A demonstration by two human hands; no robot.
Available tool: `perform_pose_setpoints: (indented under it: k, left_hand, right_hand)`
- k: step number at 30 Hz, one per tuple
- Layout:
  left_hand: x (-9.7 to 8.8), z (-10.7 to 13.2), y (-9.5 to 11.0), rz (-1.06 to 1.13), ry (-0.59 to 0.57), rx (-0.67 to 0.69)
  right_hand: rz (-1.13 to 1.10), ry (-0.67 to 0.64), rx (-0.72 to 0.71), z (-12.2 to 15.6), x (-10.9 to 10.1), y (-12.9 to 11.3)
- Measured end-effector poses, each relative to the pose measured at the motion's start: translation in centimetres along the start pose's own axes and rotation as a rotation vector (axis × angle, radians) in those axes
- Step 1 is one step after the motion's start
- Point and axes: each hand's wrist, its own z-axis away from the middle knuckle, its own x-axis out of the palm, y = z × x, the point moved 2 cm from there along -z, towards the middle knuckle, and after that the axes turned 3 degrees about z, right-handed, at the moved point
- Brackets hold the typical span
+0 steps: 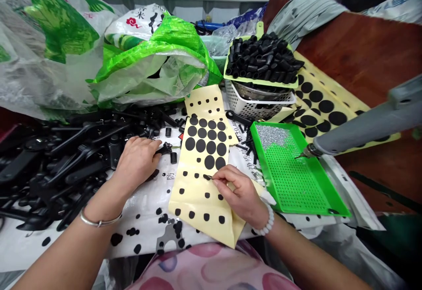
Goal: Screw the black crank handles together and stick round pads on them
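Observation:
My left hand (138,160) is closed around a small black plastic part (164,148), whose end sticks out past my fingertips; most of it is hidden. It rests at the edge of a heap of black plastic parts (82,153). Over a yellow backing sheet (194,202), my right hand (237,189) pinches a thin, dark-tipped pointed tool (211,177). Its tip is at a small black sticker on the sheet. Large round black stickers (211,148) sit in rows higher up, with small ones below. A white piece (268,196) shows behind my right hand; I cannot tell if it belongs to the tool.
A green tray (283,184) holds small silvery pieces, under an electric screwdriver (362,125) reaching in from the right. Behind, a yellow-green basket (227,72) of black tubes sits above a white basket (244,105). Green-and-white bags (148,74) stand back left. Another sticker sheet (359,98) lies right.

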Motion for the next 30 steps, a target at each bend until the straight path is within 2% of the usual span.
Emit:
perform_pose_setpoints:
  k: [3,5,7,8,10,12,14,16,19,21,24,27,28,30]
  left_hand:
    - [-1.7,2.0,0.0,0.069,0.095,-0.011]
    - [-3.4,3.8,-0.1,0.181,0.261,-0.040]
    - [-4.8,5.7,-0.6,0.245,0.449,-0.158]
    - [-5.1,6.6,-1.1,0.251,0.499,-0.241]
    - [-5.0,7.9,-2.2,0.233,0.476,-0.397]
    - [-4.2,8.5,-3.0,0.213,0.394,-0.450]
    - [-3.3,8.2,-3.0,0.143,0.374,-0.382]
    - [-2.5,7.1,-2.3,0.053,0.357,-0.249]
    - [-1.5,4.9,-1.1,-0.079,0.190,-0.067]
    - [-1.1,3.4,-0.8,-0.141,0.079,-0.003]
    - [-1.1,1.9,-1.2,-0.155,0.033,0.036]
    - [-1.6,1.4,-2.3,-0.017,0.085,0.033]
    - [-2.0,1.5,-2.8,0.152,0.158,-0.021]
    - [-2.7,2.1,-3.9,0.628,0.388,-0.225]
  right_hand:
    - [-0.010,0.009,-0.011,0.1,0.2,0.0]
    - [-0.013,0.027,-0.033,0.1,0.2,0.0]
    - [-0.021,0.051,-0.053,0.2,0.1,0.0]
    - [-0.026,0.060,-0.062,0.2,0.0,0.0]
    - [-0.034,0.077,-0.077,0.2,-0.1,0.0]
    - [-0.035,0.084,-0.092,0.2,0.0,0.0]
    - [-0.033,0.090,-0.107,0.1,0.1,-0.2]
    - [-0.031,0.092,-0.115,0.0,0.2,-0.4]
    - [-0.029,0.089,-0.115,0.0,0.4,-0.9]
    - [-0.022,0.094,-0.118,0.1,0.3,-1.1]
    - [-0.011,0.107,-0.110,0.5,0.0,-1.1]
    - [-0.015,0.115,-0.082,0.8,-0.3,-0.8]
    - [-0.023,0.117,-0.075,0.9,-0.4,-0.7]
    - [-0.055,0.115,-0.054,0.8,-0.5,-0.5]
